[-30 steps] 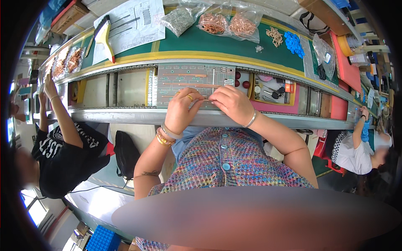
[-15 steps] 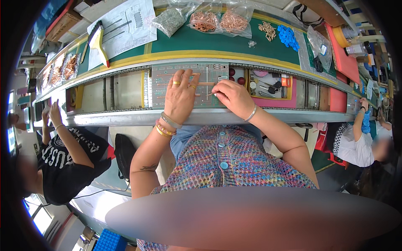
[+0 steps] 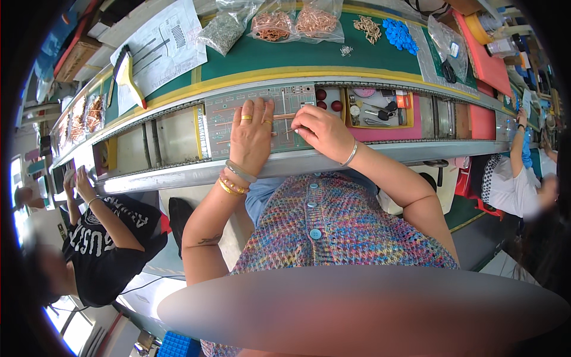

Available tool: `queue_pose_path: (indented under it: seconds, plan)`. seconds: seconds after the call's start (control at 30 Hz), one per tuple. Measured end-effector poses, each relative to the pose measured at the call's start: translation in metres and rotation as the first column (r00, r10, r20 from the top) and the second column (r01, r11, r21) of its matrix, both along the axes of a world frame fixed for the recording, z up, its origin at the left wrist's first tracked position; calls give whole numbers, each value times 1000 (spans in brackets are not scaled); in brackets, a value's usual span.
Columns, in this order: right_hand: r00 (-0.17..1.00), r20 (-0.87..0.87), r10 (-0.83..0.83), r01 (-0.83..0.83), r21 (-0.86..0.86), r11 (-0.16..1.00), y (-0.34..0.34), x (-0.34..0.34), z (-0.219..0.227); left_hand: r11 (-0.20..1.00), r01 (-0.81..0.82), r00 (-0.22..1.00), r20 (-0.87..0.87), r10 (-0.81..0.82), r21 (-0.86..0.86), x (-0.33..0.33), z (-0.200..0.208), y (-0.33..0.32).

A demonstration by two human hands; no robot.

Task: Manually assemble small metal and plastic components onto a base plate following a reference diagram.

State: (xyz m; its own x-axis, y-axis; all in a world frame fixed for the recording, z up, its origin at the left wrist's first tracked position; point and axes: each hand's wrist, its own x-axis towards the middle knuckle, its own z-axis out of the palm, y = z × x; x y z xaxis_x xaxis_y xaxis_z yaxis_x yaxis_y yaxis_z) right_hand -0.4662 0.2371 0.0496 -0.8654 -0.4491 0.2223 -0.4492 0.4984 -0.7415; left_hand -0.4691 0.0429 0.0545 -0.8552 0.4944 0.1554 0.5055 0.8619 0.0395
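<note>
A grey-green circuit board (image 3: 220, 132) lies across the rails of the metal track in front of me. Long thin copper wires (image 3: 223, 109) run sideways over it. My left hand (image 3: 251, 134) rests flat on the board, fingers stretched out and slightly spread, their tips over the wires. Beside it, at the board's right part, my right hand (image 3: 324, 134) has its thumb and forefinger pinched together close to the surface. A thin copper wire end shows at those fingertips; most of it is hidden.
A yellow-edged tray (image 3: 380, 126) with small tools sits right of the board, near dark red balls (image 3: 336, 106). Behind the track lie bags of copper parts (image 3: 273, 25), a bag of silvery pieces (image 3: 221, 33), blue parts (image 3: 400, 35) and a yellow-handled brush (image 3: 129, 83). Co-workers sit at both sides.
The view has turned and shifted slightly, so the bench sits farther left. My right fingertips have come closer to the board, with less of the copper wire showing. My left hand stays flat.
</note>
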Motion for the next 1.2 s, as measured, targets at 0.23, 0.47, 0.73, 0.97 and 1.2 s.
queue_pose_path:
  seconds: [0.23, 0.47, 0.73, 0.97, 1.2]
  plan:
    - [991, -131, -12, 19, 50, 999, -13, -1, 1, 984, -152, 988, 25, 150, 96, 32, 17, -17]
    - [983, -162, 83, -66, 107, 992, -35, -6, -7, 987, -147, 983, 123, 138, 71, 56, 3, -25]
    - [935, -308, 175, -107, 225, 969, -42, -6, -11, 975, -163, 980, 139, 142, 150, 58, 2, -25]
    - [957, -274, 92, -64, 110, 992, -10, -1, 6, 969, -107, 988, 134, 79, 221, 58, 1, -11]
    - [971, -139, -193, 212, 137, 968, 57, -1, 17, 977, -50, 976, 220, 3, 205, 52, 6, -2]
